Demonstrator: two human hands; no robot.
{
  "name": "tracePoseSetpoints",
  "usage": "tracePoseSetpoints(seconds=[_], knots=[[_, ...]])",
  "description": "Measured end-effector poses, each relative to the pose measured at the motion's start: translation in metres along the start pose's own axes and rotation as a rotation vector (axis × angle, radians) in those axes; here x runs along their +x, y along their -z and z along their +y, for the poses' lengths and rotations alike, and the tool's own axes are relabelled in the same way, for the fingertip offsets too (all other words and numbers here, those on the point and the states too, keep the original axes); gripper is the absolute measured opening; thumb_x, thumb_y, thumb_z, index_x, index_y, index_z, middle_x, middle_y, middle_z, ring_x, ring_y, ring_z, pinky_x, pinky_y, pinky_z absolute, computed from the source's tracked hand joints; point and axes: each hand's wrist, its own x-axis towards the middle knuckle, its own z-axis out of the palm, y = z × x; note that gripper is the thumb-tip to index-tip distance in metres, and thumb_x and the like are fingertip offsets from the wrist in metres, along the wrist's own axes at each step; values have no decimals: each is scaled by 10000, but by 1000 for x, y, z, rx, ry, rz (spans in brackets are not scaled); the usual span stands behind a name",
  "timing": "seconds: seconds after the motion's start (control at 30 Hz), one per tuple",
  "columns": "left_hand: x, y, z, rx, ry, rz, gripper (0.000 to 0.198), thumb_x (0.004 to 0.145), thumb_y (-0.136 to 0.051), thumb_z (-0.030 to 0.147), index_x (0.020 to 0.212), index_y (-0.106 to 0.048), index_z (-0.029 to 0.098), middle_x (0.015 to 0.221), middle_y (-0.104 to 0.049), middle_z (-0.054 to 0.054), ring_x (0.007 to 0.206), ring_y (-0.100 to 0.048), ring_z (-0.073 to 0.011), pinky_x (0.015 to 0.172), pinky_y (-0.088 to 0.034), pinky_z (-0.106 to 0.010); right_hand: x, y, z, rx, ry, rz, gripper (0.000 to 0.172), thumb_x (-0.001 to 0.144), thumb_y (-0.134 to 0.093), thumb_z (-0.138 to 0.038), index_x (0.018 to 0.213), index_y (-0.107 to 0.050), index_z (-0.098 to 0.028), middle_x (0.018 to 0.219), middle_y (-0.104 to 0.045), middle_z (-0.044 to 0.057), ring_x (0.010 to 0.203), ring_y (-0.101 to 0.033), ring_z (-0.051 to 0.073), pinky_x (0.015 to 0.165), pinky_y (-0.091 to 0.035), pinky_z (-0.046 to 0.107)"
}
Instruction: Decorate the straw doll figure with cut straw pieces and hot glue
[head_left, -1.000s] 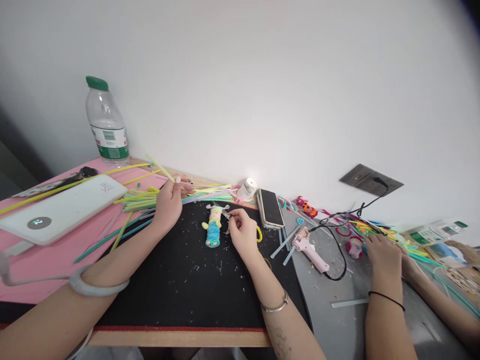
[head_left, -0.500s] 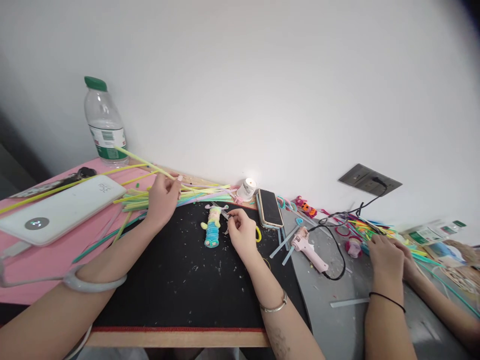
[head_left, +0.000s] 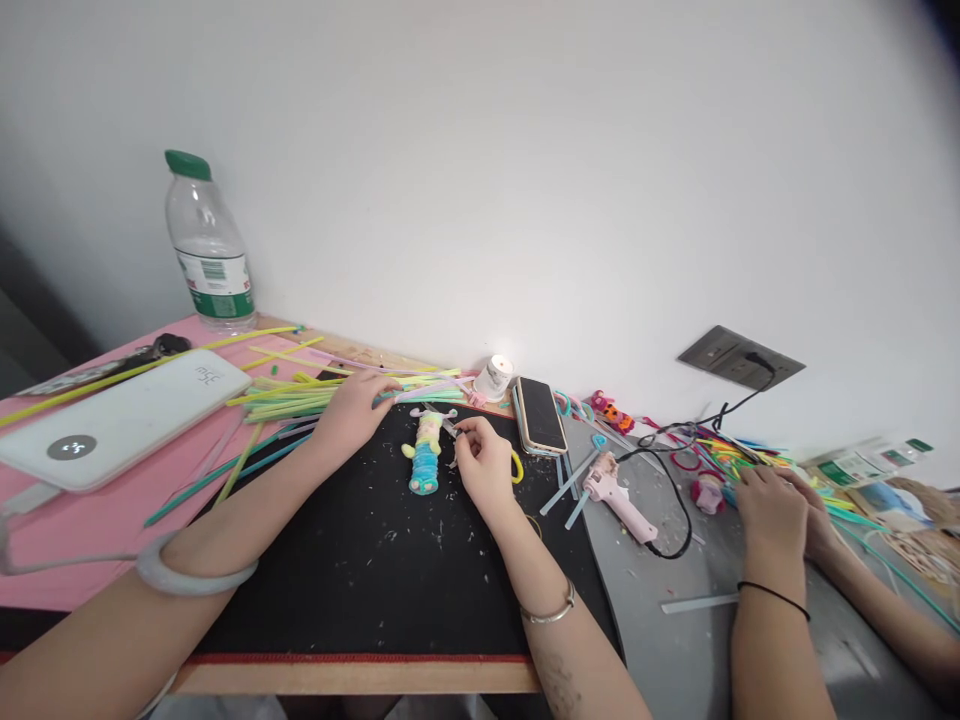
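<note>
Left hand [head_left: 352, 408] is down among the loose pile of coloured sticks [head_left: 300, 400] at the far edge of the black mat [head_left: 360, 560]; half a second ago it was holding one yellow stick lifted clear of the pile, and that stick is no longer raised. Its fingers now lie flat and spread over the pile, so I judge the lifted stick has gone back and nothing is gripped. Right hand [head_left: 484, 462] has not shifted: its fingertips are pinched together on a small grey piece just right of the fuzzy doll [head_left: 425, 455], which lies on the mat between the two hands. Right of the mat a co-worker's hands [head_left: 772, 505] rest near a pink glue gun [head_left: 611, 490]
</note>
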Motion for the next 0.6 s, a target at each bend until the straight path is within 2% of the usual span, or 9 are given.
tracePoseSetpoints(seconds=[0.1, 0.23, 0.4, 0.6], knots=[[2, -5, -3, 148, -29, -48, 200, 797, -467, 263, 919, -608, 189, 963, -607, -105, 972, -547, -282, 825, -431, -376, 0, 0, 0, 5, -3, -8, 167, 790, -429, -197, 851, -583, -179, 503, -511, -49, 448, -478, 112, 489, -350, 209], [4, -9, -4, 247, 9, -120, 108, 791, -491, 243, 821, -578, 188, 885, -591, -90, 897, -552, -262, 744, -431, -343, 0, 0, -1, 7, -13, -11, 162, 796, -432, -205, 852, -581, -175, 503, -503, -51, 446, -471, 111, 491, -346, 208], [4, -9, 0, 293, 38, -128, 57, 783, -488, 216, 800, -533, 186, 853, -571, -78, 839, -550, -246, 692, -411, -324, 0, 0, -1, 25, -21, -2, 156, 787, -433, -191, 843, -578, -176, 507, -489, -57, 449, -468, 105, 494, -340, 204], [5, -8, 3, 305, 45, -119, 151, 844, -400, 239, 829, -540, 185, 832, -540, -78, 794, -543, -238, 656, -395, -321, 11, 1, 2, 85, -89, 6, 147, 778, -444, -190, 831, -580, -177, 532, -505, -53, 471, -467, 110, 508, -351, 214]])
